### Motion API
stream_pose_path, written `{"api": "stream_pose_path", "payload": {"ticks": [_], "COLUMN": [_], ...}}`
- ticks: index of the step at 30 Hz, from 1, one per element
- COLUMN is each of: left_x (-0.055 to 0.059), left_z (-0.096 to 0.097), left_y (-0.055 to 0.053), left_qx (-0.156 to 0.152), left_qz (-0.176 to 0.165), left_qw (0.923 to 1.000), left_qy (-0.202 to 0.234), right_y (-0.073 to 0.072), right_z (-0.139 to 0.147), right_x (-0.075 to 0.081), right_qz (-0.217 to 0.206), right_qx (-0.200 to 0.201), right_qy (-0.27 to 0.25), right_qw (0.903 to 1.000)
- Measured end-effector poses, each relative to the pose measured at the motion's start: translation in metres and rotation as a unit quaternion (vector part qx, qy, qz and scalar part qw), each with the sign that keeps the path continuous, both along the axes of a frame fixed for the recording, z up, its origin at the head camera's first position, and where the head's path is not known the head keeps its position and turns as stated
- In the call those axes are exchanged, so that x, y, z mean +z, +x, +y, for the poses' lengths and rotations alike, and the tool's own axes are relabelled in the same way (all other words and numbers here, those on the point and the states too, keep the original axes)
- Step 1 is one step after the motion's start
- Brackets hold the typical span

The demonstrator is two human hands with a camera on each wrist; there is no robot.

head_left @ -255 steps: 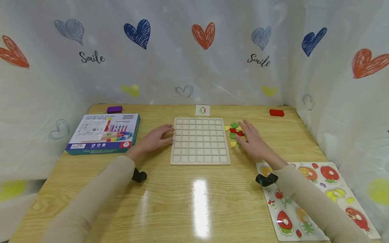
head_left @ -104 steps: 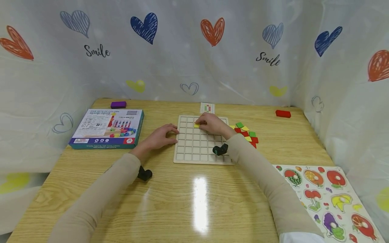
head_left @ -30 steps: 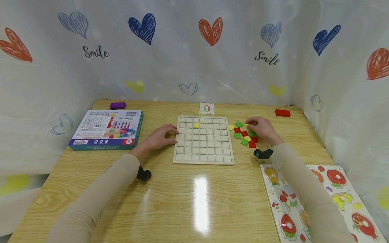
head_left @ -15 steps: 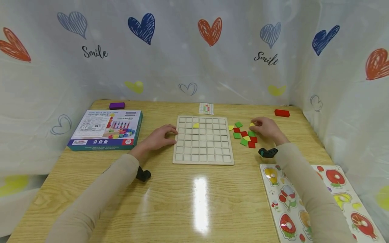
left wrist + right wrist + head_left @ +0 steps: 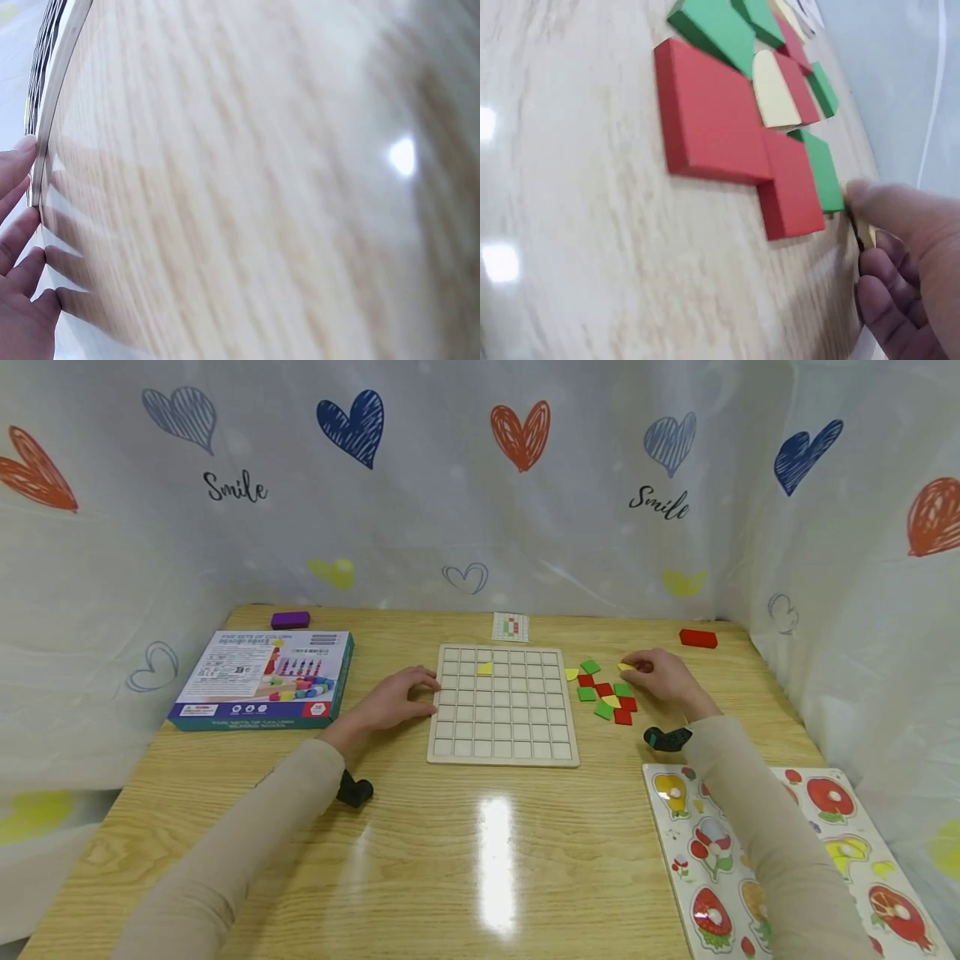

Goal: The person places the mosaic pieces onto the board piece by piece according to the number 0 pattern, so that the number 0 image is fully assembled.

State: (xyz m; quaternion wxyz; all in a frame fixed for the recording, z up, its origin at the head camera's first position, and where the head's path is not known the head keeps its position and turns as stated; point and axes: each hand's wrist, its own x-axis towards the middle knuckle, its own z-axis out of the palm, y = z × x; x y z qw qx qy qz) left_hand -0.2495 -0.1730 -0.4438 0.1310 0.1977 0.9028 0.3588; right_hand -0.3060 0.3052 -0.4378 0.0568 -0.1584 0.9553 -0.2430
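Note:
A square wooden grid board (image 5: 504, 750) lies in the middle of the table, with one yellow tile (image 5: 485, 669) in its second row from the top. My left hand (image 5: 393, 700) rests at the board's left edge; in the left wrist view its fingertips (image 5: 26, 142) touch the rim. Right of the board, my right hand (image 5: 666, 678) pinches a yellow tile (image 5: 624, 667) between thumb and fingers. Its full outline is partly hidden by the fingers. Beside that hand lie loose red tiles (image 5: 712, 112), green tiles (image 5: 716, 34) and curved-edged yellow tiles (image 5: 774, 90).
Behind the board lies a small pattern card (image 5: 511, 627). A boxed bead set (image 5: 262, 681) is at left, with a purple block (image 5: 290, 620) behind it. A fruit puzzle board (image 5: 712, 918) lies under the right forearm; a red block (image 5: 698, 638) sits at back right.
A yellow tile has been set on the board by my right hand, which has returned to the loose tiles and picked up another yellow one. My left hand has stayed at the board's edge.

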Motion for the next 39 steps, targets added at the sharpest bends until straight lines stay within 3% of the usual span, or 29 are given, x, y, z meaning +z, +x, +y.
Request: {"api": "stream_pose_path", "payload": {"ticks": [8, 16, 22, 26, 33, 39], "left_x": [0.002, 0.002, 0.003, 0.003, 0.001, 0.001], "left_z": [0.001, 0.0, -0.001, -0.002, -0.001, -0.001], "left_y": [0.0, 0.0, 0.001, 0.001, 0.001, 0.0], "left_qx": [0.002, 0.002, -0.001, -0.001, -0.006, -0.005], "left_qz": [0.0, 0.001, 0.003, 0.005, 0.008, 0.004], "left_qw": [1.0, 1.0, 1.0, 1.0, 0.9999, 1.0], "left_qy": [0.001, 0.001, 0.002, -0.001, -0.001, 0.005], "right_y": [-0.001, 0.004, 0.009, 0.012, 0.018, 0.014], "right_z": [0.002, -0.007, -0.033, -0.062, -0.116, -0.148], "right_x": [-0.002, 0.002, 0.008, 0.009, 0.006, 0.002], "right_qz": [0.022, 0.008, 0.021, 0.029, 0.021, 0.03], "right_qx": [0.016, -0.021, -0.044, -0.021, 0.053, 0.09], "right_qy": [0.01, -0.001, -0.031, -0.048, -0.061, -0.057], "right_qw": [0.9996, 0.9997, 0.9984, 0.9982, 0.9965, 0.9939]}}
